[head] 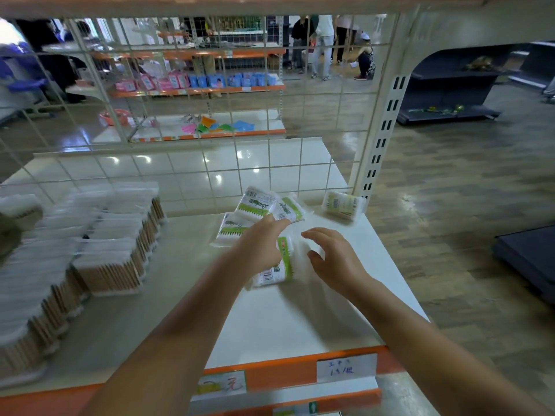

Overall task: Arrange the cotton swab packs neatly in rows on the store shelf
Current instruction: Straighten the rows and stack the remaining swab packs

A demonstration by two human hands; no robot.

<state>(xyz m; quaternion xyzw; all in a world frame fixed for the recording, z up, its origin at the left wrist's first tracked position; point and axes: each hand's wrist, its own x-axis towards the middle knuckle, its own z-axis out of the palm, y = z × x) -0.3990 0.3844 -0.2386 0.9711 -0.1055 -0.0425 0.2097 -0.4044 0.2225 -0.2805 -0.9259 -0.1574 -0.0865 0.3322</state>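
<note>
Head view: left hand (258, 247) laid on green-label swab pack (277, 265) on white shelf (300, 319), fingers mostly straight; grip cannot be told. Right hand (333, 259) held open just right of pack, fingers loosely bent, nothing held. Three more packs (258, 202) piled behind pack. One pack (344, 205) seen by upright post (384, 133). Wooden-stick swab rows (108, 244) stacked far left.

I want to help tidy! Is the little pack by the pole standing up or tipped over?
Tipped over. The lone pack lies on its side on the shelf beside the slotted post, barcode facing up.
</note>
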